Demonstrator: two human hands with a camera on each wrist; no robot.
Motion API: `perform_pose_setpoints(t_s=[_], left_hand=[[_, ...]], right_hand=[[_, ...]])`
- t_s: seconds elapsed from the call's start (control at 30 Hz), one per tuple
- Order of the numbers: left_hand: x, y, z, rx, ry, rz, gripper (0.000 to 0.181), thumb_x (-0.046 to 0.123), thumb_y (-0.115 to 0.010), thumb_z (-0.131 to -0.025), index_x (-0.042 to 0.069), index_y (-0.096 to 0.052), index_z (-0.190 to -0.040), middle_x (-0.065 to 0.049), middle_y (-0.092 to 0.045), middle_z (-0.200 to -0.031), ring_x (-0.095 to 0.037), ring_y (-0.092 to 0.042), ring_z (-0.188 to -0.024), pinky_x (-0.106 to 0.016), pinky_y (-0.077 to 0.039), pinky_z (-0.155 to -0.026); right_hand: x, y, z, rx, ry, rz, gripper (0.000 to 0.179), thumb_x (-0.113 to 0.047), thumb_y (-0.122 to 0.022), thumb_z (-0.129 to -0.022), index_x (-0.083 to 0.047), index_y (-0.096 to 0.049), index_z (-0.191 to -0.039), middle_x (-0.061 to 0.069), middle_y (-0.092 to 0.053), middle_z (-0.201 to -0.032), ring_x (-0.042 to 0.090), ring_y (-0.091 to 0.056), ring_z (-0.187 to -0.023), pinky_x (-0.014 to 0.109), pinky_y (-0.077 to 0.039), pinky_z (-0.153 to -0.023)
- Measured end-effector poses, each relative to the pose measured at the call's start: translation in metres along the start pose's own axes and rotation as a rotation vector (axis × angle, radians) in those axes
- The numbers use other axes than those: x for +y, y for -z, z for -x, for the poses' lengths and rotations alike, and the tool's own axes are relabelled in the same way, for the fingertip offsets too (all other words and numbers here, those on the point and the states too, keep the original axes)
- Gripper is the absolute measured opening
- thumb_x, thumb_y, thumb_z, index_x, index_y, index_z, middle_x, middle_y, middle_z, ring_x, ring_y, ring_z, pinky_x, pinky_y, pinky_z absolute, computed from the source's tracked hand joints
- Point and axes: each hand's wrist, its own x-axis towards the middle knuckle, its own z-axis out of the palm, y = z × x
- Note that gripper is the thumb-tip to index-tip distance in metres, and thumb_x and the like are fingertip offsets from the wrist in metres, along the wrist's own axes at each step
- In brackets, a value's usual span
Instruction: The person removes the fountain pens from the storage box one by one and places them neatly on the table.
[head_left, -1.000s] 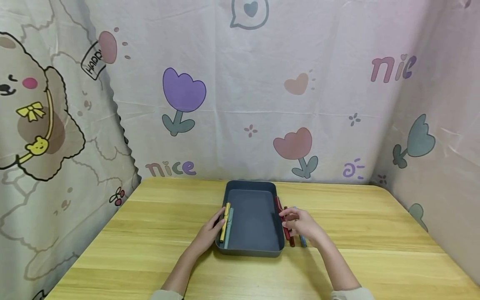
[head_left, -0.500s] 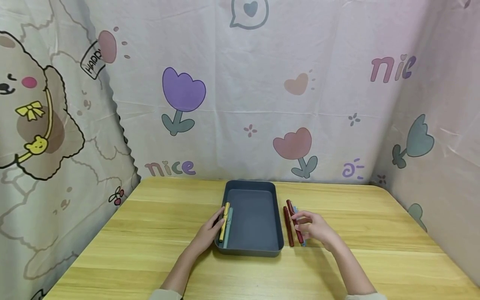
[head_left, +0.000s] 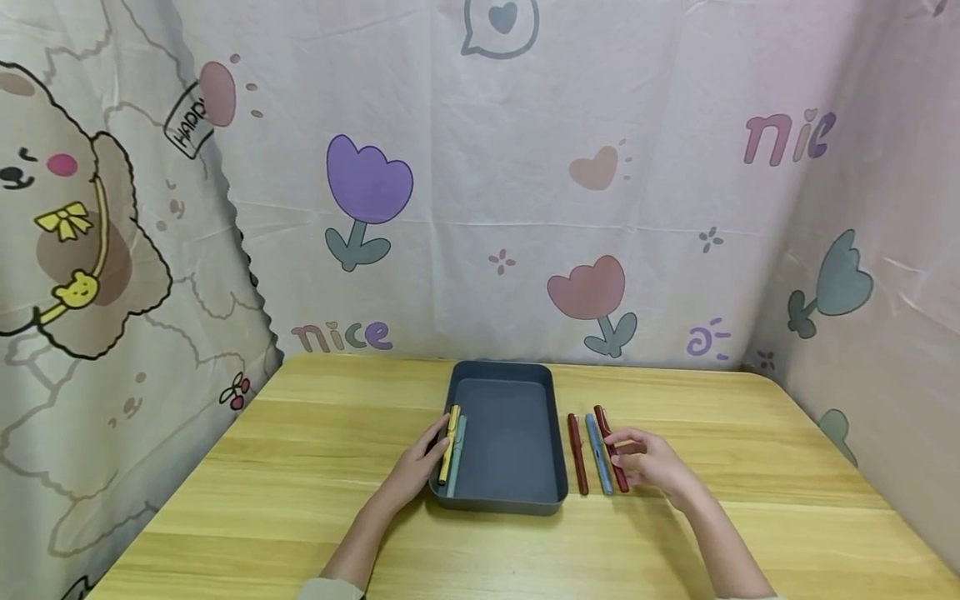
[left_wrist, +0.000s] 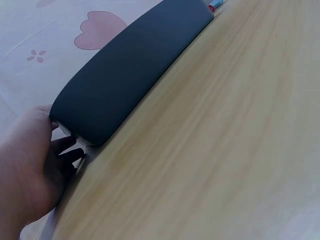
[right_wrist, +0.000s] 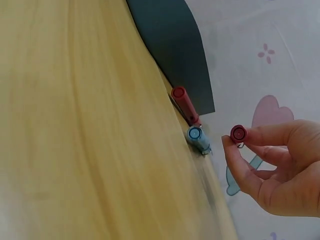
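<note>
My left hand [head_left: 409, 475] grips the left wall of a dark grey rectangular tray [head_left: 510, 506], thumb at the rim and fingers outside. Inside, along that wall, lie a yellow pen [head_left: 450, 450] and a pale green pen [head_left: 457, 462]. Between thumb and fingertips, my right hand [head_left: 660, 468] pinches a dark red pen [head_left: 602, 419]. In the right wrist view the held pen [right_wrist: 239, 133] appears end-on, apart from the others. Just left of it a blue pen [head_left: 597, 450] lies on the table, with another red pen [head_left: 577, 454] between it and the tray.
The light wooden table [head_left: 300, 467] spreads to both sides of the tray. Behind it hangs a pale cloth [head_left: 465, 150] printed with flowers, and more patterned cloth borders the left and right sides.
My right hand has carried the dark red pen rightward from beside the tray's right wall, past the other red pen and the blue pen. My left hand and the tray have stayed put.
</note>
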Motion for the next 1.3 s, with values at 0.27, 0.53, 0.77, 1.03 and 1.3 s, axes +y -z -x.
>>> perform_pose_setpoints(t_s=[0.27,0.53,0.77,1.03,1.3], left_hand=[[-0.001,-0.001,0.000,0.001,-0.005,0.003,0.048,0.018,-0.042,-0.100,0.001,-0.030,-0.143,-0.024,-0.026,-0.143,-0.041,-0.022,-0.130,-0.054,-0.022,-0.102],[0.000,0.000,0.001,0.004,0.002,0.021,0.048,0.017,-0.042,-0.100,0.000,-0.029,-0.143,-0.025,-0.025,-0.144,-0.041,-0.021,-0.130,-0.054,-0.021,-0.102],[0.000,-0.001,0.000,0.003,0.001,0.009,0.048,0.018,-0.042,-0.100,0.000,-0.030,-0.143,-0.024,-0.025,-0.144,-0.041,-0.021,-0.130,-0.054,-0.021,-0.102],[0.000,-0.001,-0.001,0.002,0.001,0.006,0.048,0.018,-0.042,-0.100,0.001,-0.030,-0.143,-0.024,-0.026,-0.144,-0.041,-0.022,-0.130,-0.054,-0.022,-0.102],[-0.001,-0.001,-0.001,0.003,0.002,0.006,0.048,0.019,-0.042,-0.100,0.001,-0.030,-0.143,-0.024,-0.026,-0.143,-0.041,-0.022,-0.130,-0.054,-0.022,-0.102]], right_hand=[[0.011,0.011,-0.001,-0.003,-0.014,-0.023,0.033,0.002,-0.054,-0.088,0.009,-0.049,-0.120,0.020,-0.055,-0.107,0.019,-0.056,-0.081,0.033,-0.050,-0.064],[0.021,0.014,-0.004,-0.008,-0.042,-0.057,0.037,-0.002,-0.055,-0.089,0.009,-0.047,-0.124,0.024,-0.052,-0.116,0.023,-0.057,-0.091,0.037,-0.051,-0.075],[0.027,0.014,-0.004,-0.004,-0.070,-0.102,0.038,-0.004,-0.055,-0.090,0.010,-0.046,-0.125,0.022,-0.051,-0.116,0.024,-0.057,-0.092,0.038,-0.050,-0.078],[0.030,0.015,-0.005,-0.046,-0.072,-0.193,0.040,-0.005,-0.053,-0.091,0.012,-0.043,-0.125,0.016,-0.054,-0.106,0.022,-0.059,-0.087,0.035,-0.050,-0.075],[0.029,0.012,-0.007,-0.041,-0.084,-0.188,0.042,-0.005,-0.059,-0.088,0.011,-0.044,-0.124,0.014,-0.054,-0.105,0.018,-0.057,-0.087,0.033,-0.050,-0.074]])
